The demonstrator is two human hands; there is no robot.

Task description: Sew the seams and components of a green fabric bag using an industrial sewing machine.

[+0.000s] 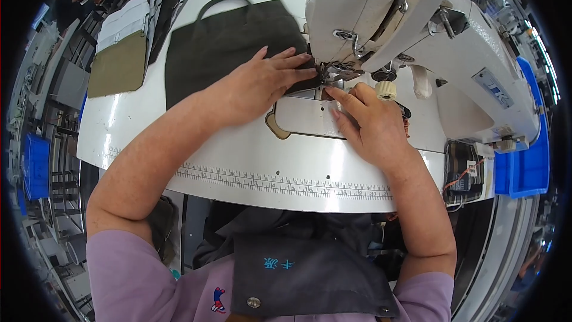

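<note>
A dark olive bag (208,48) with a loop handle lies on the white sewing table (238,161), its right edge at the presser foot (336,70) of the white sewing machine (429,48). My left hand (250,86) rests on the bag's lower right part, fingers apart and flat, their tips close to the foot. My right hand (369,119) is just below the needle area, index fingertip at the bag's edge by the metal plate, thumb apart and lower, other fingers bent. The needle point itself is too small to make out.
Stacked khaki, white and dark fabric pieces (116,62) lie at the back left. Blue plastic bins stand right (515,167) and far left (37,167). A plaid cloth (462,188) with a small device lies at the right. Another person (65,3) is at the upper left.
</note>
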